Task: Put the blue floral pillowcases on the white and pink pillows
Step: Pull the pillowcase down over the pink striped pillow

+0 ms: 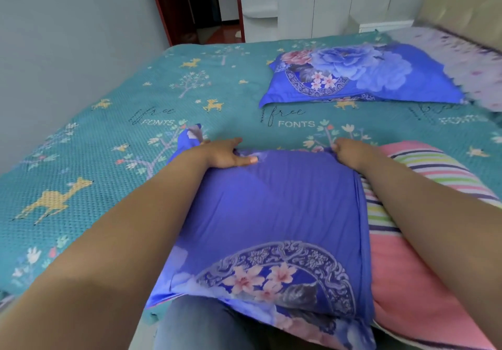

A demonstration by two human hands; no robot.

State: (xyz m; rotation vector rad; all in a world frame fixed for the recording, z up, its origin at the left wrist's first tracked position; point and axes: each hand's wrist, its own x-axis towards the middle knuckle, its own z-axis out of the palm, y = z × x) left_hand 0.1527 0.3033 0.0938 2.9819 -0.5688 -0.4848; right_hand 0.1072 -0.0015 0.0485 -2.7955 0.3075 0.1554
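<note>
Two hands, left hand (226,154) and right hand (350,150), grip the blue floral cotton pillowcase's (271,213) far edge; next, pull it over the pink striped pillow (423,281).

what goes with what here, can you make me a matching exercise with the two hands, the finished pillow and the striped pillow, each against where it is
Things:
1. left hand
2. right hand
3. finished pillow
4. striped pillow

Places:
A. far side of the bed, fully cased
B. grips the pillowcase's far right corner
C. under the right forearm, partly uncovered
D. grips the pillowcase's far left edge

Pairs: 1-D, 2-B, 3-A, 4-C
</note>
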